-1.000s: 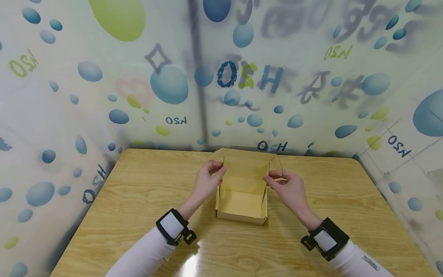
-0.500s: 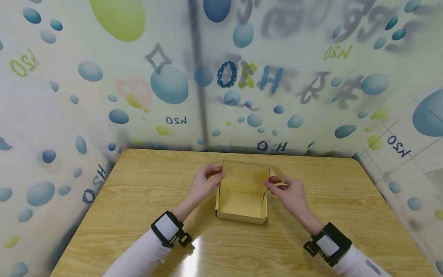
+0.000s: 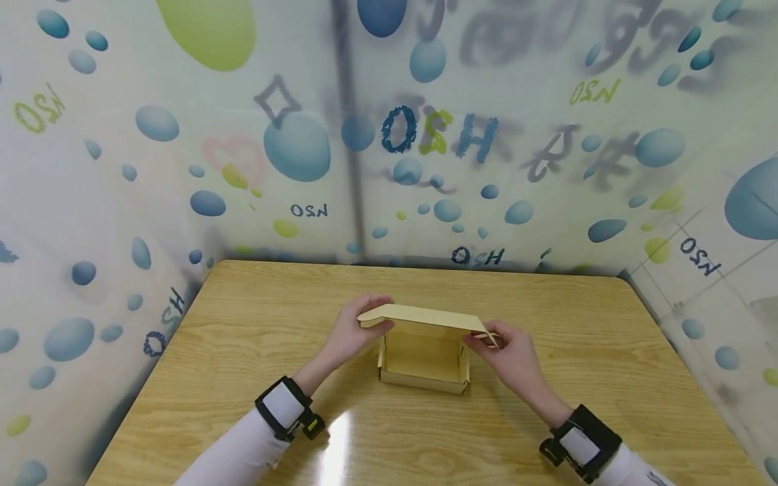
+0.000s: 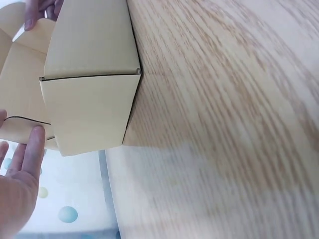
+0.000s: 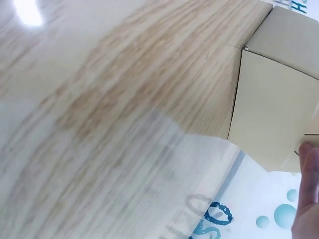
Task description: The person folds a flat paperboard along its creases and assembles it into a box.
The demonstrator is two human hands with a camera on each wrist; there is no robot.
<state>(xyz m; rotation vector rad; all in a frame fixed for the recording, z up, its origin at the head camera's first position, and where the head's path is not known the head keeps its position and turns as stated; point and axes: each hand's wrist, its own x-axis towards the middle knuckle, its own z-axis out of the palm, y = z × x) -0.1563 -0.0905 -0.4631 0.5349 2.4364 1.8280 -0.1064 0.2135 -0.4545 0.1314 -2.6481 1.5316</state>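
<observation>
And here is the cardboard box (image 3: 423,384), sitting on the table (image 3: 273,324), its lid (image 3: 428,316) tilted over the interior, with the front lip jutting toward the person and well clear of the low front wall. At the box's left side, the left hand (image 3: 352,331) grips the lid's edge, fingertips on a side flap (image 4: 22,128); at its right side, the right hand (image 3: 509,351) pinches the other edge between thumb and fingers. Lovely symmetry! The lid looks ready to fold, and the careful way would be keeping both hands level, so that neither corner dips first. Those side flaps likely want easing inward, inside the side walls, before any pressing. Neither hand steadies the base, so a gentle touch matters: a hard shove could skid it or crease the board.
</observation>
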